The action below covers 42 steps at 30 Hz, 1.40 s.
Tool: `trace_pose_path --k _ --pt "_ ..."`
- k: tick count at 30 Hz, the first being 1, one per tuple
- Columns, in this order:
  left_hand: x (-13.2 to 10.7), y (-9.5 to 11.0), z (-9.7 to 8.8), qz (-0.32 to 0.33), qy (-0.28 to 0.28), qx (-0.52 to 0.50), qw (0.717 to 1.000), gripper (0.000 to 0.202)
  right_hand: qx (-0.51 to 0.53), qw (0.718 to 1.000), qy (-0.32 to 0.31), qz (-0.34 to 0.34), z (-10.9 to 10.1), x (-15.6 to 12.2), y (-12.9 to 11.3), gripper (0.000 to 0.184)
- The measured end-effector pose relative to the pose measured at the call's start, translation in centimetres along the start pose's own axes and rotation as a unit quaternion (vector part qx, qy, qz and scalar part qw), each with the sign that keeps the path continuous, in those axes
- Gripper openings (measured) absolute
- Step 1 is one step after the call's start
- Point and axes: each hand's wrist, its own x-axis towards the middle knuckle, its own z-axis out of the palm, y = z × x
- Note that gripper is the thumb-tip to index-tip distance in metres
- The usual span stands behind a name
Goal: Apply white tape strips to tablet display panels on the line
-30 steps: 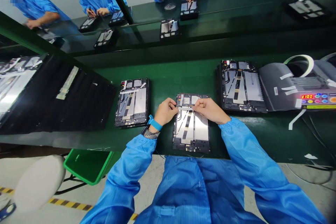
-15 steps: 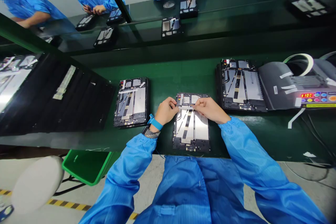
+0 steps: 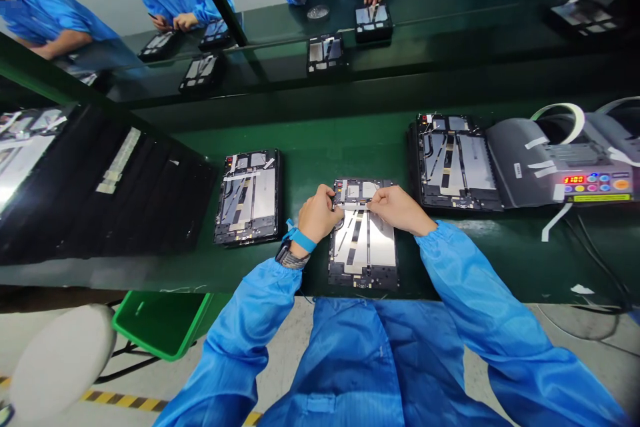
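An opened tablet (image 3: 364, 247) lies back-side up on the green belt (image 3: 320, 147) right in front of me, its silver plates and black cables showing. A thin strip of tape (image 3: 356, 204) crosses its upper part. My left hand (image 3: 318, 215) pinches the strip's left end at the tablet's left edge. My right hand (image 3: 399, 209) pinches the right end, fingers pressed down near the top of the tablet. Both hands rest on the tablet.
Another opened tablet (image 3: 249, 197) lies to the left, a third (image 3: 453, 161) to the right beside a grey tape dispenser (image 3: 565, 157) with lit buttons. A black tray (image 3: 95, 187) sits far left. Co-workers in blue handle tablets on the far side. A green bin (image 3: 163, 320) stands below.
My hands stay on the tape strip, with the left hand shifted slightly down and inward. The view has drifted a little; a co-worker's tablet across the belt has moved right.
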Motion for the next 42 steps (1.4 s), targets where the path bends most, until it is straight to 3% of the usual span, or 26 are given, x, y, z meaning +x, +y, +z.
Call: trace_pose_path --k 2,4,5,7,9,12,25,42 --pt "-1.9 0.3 0.4 0.046 0.065 0.017 0.997 0.037 -0.020 1.000 0.000 0.002 -0.2 0.1 -0.1 0.022" --pt "-4.7 0.5 1.3 0.145 0.141 0.027 0.979 0.035 -0.028 1.000 -0.004 0.002 -0.3 0.1 -0.2 0.021" --pt "-6.2 0.6 2.0 0.203 0.152 0.034 0.967 0.035 -0.028 1.000 -0.009 0.000 -0.3 0.0 -0.2 0.021" --pt "-9.0 0.5 3.3 0.289 0.121 0.067 0.947 0.045 -0.027 0.999 -0.019 -0.004 -0.4 0.0 -0.2 0.021" --pt "-10.8 0.3 4.5 0.323 0.068 0.104 0.938 0.057 -0.031 0.999 -0.019 -0.006 -0.4 0.0 0.1 0.021" --pt "-11.5 -0.1 5.4 0.318 0.027 0.135 0.938 0.061 -0.050 0.999 -0.010 0.000 -0.3 0.2 0.4 0.019" --pt "-10.4 0.0 5.3 0.306 0.015 0.124 0.944 0.061 -0.219 0.975 0.028 0.005 -0.1 -0.2 -0.9 0.016" --pt "-10.1 1.0 5.0 0.288 0.026 0.163 0.943 0.051 -0.230 0.973 0.019 0.019 -0.2 -0.1 -0.9 0.019"
